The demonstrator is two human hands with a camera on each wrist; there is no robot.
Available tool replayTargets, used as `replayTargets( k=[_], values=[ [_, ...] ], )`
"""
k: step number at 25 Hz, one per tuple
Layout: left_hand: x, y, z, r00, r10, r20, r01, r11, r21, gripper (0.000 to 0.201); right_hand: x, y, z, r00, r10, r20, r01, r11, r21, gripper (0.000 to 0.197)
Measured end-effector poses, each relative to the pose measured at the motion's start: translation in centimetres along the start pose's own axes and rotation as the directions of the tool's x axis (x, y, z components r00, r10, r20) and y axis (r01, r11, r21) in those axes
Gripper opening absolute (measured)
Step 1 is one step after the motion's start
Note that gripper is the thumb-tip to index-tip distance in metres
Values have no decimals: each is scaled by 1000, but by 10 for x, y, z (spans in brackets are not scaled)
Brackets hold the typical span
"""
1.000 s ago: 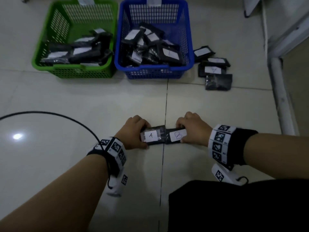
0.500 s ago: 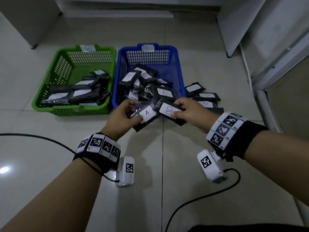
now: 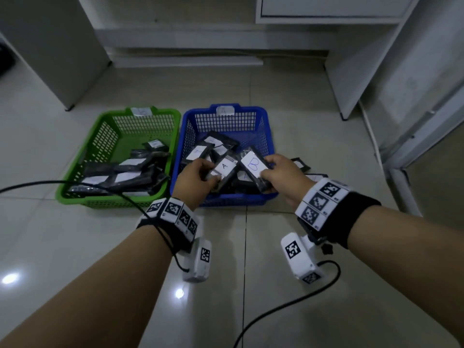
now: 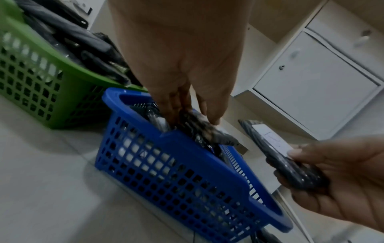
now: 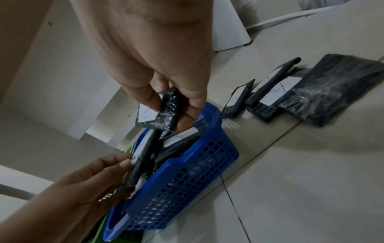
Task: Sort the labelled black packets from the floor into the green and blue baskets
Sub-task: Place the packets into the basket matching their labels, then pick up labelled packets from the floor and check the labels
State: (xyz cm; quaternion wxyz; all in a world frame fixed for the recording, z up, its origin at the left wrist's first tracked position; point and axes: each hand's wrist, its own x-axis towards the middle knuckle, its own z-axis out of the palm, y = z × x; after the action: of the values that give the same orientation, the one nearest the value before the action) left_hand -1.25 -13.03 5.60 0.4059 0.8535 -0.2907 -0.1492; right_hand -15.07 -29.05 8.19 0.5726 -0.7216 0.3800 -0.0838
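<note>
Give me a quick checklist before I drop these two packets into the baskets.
1. Left hand grips the A packet: ok.
2. Right hand grips the B packet: ok.
3. Each packet over its own basket: not ok, both hang over the blue basket, none over the green basket.
4. Basket tags readable: cannot tell, blurred.
5. Floor sorted: not ok, floor packets remain beside the blue basket.
</note>
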Motion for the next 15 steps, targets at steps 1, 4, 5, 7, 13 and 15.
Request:
replayTargets(
  k=[1,4,5,7,13,15],
  values=[
    [3,5,-7,998,30,59,-35,996,86,28,2,0,0,1000,-14,-6,14,1000,-17,33],
    [18,28,-53,948,31,318,-179,875,449,28,1,-14,5,1000,20,18,-21,999,32,36],
    [26,38,-74,921,15,389,-244,800,549,27,2,-23,9,999,33,22,-34,999,43,37],
    [37,45,-117,897,-19,442,-299,712,635,24,6,-46,24,998,25,54,-25,1000,12,38],
    [61,-11,-195,931,31,365,-260,757,599,19,46,-118,113,990,-50,134,70,987,-144,35],
    [74,-33,-203,936,28,350,-235,790,566,17,64,-131,151,988,-50,144,77,978,-193,36]
  ],
)
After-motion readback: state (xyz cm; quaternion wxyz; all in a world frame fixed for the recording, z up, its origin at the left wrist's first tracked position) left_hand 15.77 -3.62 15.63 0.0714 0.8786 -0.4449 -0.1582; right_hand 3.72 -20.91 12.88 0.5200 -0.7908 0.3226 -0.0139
